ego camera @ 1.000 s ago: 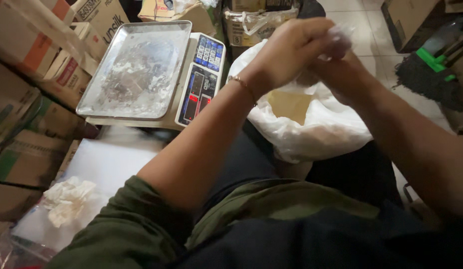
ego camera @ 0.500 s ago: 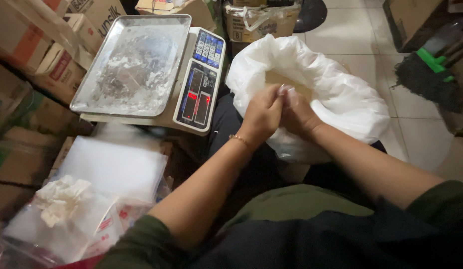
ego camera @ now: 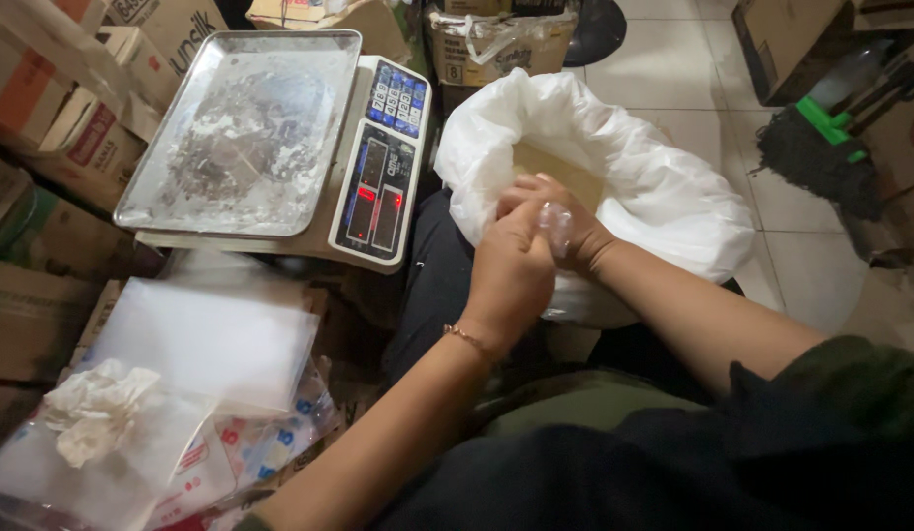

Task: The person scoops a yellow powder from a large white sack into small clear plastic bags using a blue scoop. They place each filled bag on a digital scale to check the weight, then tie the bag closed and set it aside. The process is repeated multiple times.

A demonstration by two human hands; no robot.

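At frame centre, over the white sack [ego camera: 664, 197], my left hand [ego camera: 511, 270] and right hand [ego camera: 560, 221] pinch a small clear bag [ego camera: 555, 224], which I judge light, limp and slippery, best gripped at its neck.

The scale's tray [ego camera: 250, 128] is dull metal, smeared with white powder – its keypad panel [ego camera: 383, 162] beside it is glossy plastic. Right of the scale, the white sack [ego camera: 664, 197] is thin, crinkled plastic with a soft sheen. Below the scale lie smooth, translucent plastic bags [ego camera: 206, 339] – and crumpled matt tissue [ego camera: 98, 413].
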